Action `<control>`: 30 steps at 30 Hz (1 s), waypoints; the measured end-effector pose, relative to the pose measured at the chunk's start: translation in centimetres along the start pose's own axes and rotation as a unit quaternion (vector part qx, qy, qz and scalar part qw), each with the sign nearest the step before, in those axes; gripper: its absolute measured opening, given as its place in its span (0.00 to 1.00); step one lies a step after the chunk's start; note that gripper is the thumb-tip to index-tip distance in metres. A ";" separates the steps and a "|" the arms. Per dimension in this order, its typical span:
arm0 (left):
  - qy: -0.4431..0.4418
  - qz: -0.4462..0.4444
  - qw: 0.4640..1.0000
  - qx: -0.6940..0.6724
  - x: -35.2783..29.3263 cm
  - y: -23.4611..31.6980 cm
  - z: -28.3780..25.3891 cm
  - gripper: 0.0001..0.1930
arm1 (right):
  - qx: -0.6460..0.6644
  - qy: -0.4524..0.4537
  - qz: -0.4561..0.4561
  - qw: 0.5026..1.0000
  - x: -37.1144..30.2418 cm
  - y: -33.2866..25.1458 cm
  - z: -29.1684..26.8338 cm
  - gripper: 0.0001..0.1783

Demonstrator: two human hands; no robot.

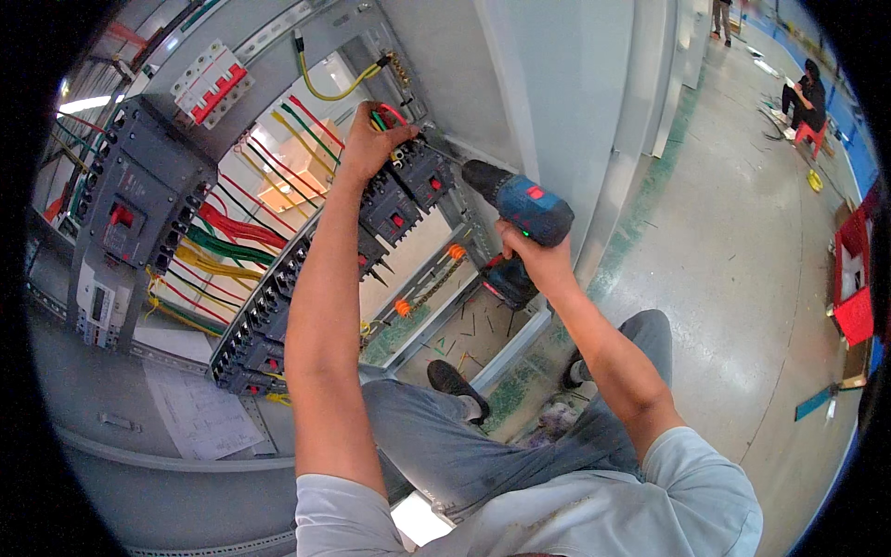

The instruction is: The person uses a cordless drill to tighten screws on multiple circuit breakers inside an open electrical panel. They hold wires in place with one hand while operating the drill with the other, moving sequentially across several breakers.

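Observation:
My right hand [540, 256] grips the handle of a blue and black cordless drill [538, 212]. The drill's chuck points left, toward the end of a row of dark moulded-case circuit breakers, and is apart from them. At the upper terminals of the end breaker [431, 180], my left hand [373, 147] is closed, its fingers pinching short red and green wires [393, 113]. Its fingertips partly hide the terminals. Just above that hand, a yellow-green earth wire [325, 95] loops to a terminal bar on the grey cabinet frame.
On the left stands a larger circuit breaker [139, 186] with thick wire bundles [227, 243] beside it. Red-switched miniature breakers [213, 85] sit above. Printed drawings [200, 408] lie at lower left. A cabinet panel [566, 84] rises ahead. Far right, a person [809, 97] sits near a red bin [852, 274].

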State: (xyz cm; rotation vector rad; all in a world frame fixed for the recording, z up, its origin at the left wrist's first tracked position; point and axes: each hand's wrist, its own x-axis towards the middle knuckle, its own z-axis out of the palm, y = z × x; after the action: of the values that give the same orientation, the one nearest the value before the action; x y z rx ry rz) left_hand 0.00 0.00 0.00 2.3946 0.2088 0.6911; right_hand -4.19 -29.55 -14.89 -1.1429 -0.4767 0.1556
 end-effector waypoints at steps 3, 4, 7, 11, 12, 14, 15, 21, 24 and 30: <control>-0.004 -0.003 1.000 -0.015 0.0 0.4 -0.2 0.35 | -0.061 0.027 -0.080 0.995 0.1 -0.8 1.0 0.08; -0.002 -0.001 1.000 -0.014 0.4 0.5 -0.5 0.37 | -0.070 0.034 -0.116 0.990 0.5 -0.6 1.3 0.08; 0.004 -0.003 1.000 -0.013 0.7 0.2 -0.3 0.39 | -0.056 0.031 -0.080 0.995 0.4 -0.9 1.1 0.09; -0.005 -0.004 0.999 -0.035 0.4 0.0 -0.3 0.33 | -0.042 -0.012 0.002 0.999 1.1 0.3 -0.3 0.15; -0.002 0.010 0.999 -0.037 0.2 0.2 -0.4 0.34 | -0.055 -0.020 -0.007 0.998 1.3 0.0 -0.3 0.15; -0.006 -0.002 1.000 -0.013 0.1 0.5 -0.6 0.34 | -0.080 -0.038 -0.026 0.996 1.5 -0.6 -0.1 0.15; -0.008 -0.009 1.000 -0.003 -0.1 0.6 -0.5 0.34 | -0.076 -0.042 -0.037 0.996 1.5 -0.8 -0.2 0.15; -0.007 -0.006 1.000 -0.001 -0.2 0.7 -0.7 0.37 | -0.048 -0.054 -0.007 0.997 1.9 0.5 -1.3 0.12; -0.006 -0.003 1.000 -0.012 -0.3 0.7 -0.4 0.38 | -0.049 -0.028 -0.015 0.998 1.5 0.4 -0.7 0.08; 0.011 0.020 1.000 0.004 -0.1 -0.2 -0.5 0.37 | -0.040 -0.025 0.026 0.999 1.6 -1.2 0.4 0.06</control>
State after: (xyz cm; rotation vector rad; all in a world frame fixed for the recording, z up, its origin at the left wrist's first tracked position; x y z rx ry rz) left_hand -0.38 0.37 0.19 2.4059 0.1734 0.7373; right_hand -3.10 -29.10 -13.25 -1.2330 -0.5003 0.2123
